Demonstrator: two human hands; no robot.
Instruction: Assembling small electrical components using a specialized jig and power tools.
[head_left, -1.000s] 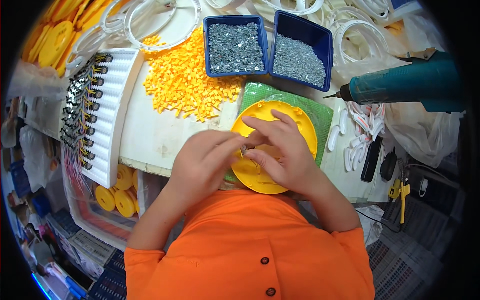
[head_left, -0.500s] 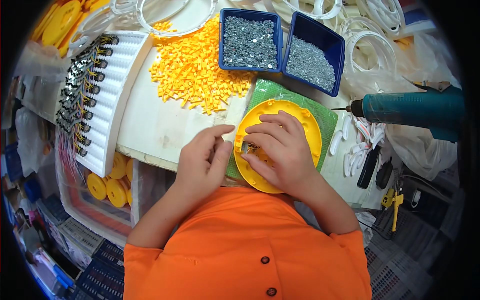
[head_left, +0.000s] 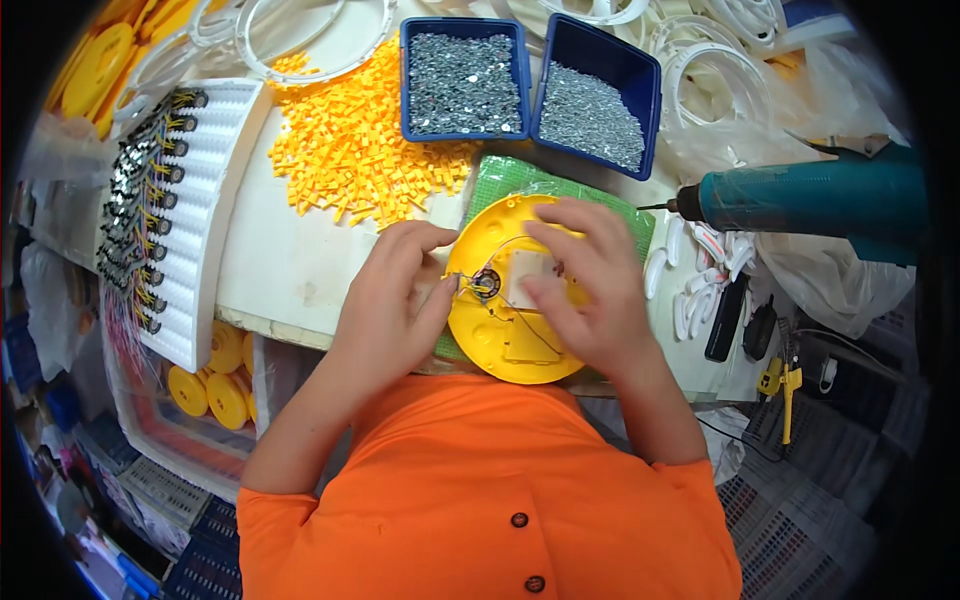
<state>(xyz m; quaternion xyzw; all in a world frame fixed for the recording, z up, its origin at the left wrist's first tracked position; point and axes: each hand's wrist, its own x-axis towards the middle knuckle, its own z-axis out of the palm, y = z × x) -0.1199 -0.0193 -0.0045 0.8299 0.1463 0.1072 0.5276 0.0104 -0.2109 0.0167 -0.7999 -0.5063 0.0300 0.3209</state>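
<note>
A round yellow plastic shell (head_left: pixel 520 355) lies on a green mat, its inside facing up. Inside it are a small round black part with wires (head_left: pixel 487 284), a pale square piece (head_left: pixel 527 278) and a thin dark wire. My left hand (head_left: pixel 390 305) is curved at the shell's left edge; its index finger and thumb are apart, and the thumb tip meets a small wired piece (head_left: pixel 460 283) at the rim. Over the shell's right half hovers my right hand (head_left: pixel 600 290), fingers spread and slightly blurred, apparently with nothing between them.
Two blue bins of small metal parts (head_left: pixel 465 85) (head_left: pixel 595 115) stand behind the green mat (head_left: pixel 610 205). Small yellow pieces (head_left: pixel 360 140) are heaped to their left. A white foam tray (head_left: pixel 225 200) carries wired parts. At right, a teal electric screwdriver (head_left: pixel 800 205) points inward above white curved pieces (head_left: pixel 695 300).
My right hand has lifted and shifted right, uncovering the round black part and the pale square piece. My left thumb now meets the rim piece. The whole view has shifted slightly.
</note>
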